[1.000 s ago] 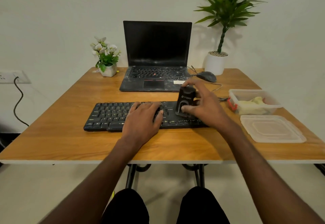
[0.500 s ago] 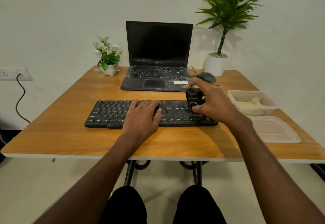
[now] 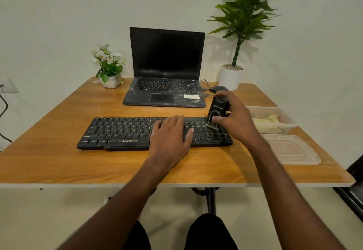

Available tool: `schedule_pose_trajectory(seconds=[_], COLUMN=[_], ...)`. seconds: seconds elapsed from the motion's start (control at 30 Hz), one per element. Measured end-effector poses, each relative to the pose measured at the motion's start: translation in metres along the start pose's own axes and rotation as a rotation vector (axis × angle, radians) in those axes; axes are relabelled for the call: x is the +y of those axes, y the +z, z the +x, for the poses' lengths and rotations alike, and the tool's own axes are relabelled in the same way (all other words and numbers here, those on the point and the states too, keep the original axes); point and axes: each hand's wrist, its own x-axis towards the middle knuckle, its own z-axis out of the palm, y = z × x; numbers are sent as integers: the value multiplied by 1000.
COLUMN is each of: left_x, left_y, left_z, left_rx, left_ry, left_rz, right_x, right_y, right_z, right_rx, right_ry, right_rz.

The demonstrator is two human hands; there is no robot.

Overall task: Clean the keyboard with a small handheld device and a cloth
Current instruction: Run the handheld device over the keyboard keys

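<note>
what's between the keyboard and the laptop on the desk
In the head view, only a bare strip of wooden table lies between the keyboard and the laptop. Nothing rests on it.

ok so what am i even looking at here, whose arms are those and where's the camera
The camera sits on a person's head and looks forward and down, so the two arms reaching in from the bottom are that person's own. There is no machine, just bare hands at a wooden table.

The left hand lies flat on a black keyboard, steadying it. The right hand grips a small black handheld cleaner, whose brush end touches the keys at the keyboard's right end.

Behind them stands an open laptop with a dark screen, a mouse, a small flower pot and a tall potted plant. At the right is a clear tub holding a yellowish cloth, with its lid lying in front.
</note>
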Motion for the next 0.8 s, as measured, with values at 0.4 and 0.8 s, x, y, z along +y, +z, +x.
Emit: schedule_pose_trajectory(seconds=[0.4, 0.8], left_x=[0, 4], left_y=[3, -5], left_z=[1, -1], left_rx=[24, -31], left_ry=[-19, -32], left_rz=[29, 91], right_x=[8, 3], right_y=[-21, -6], right_z=[1, 1], right_rx=[-92, -160], right_ry=[-99, -126], right_rz=[-120, -116])
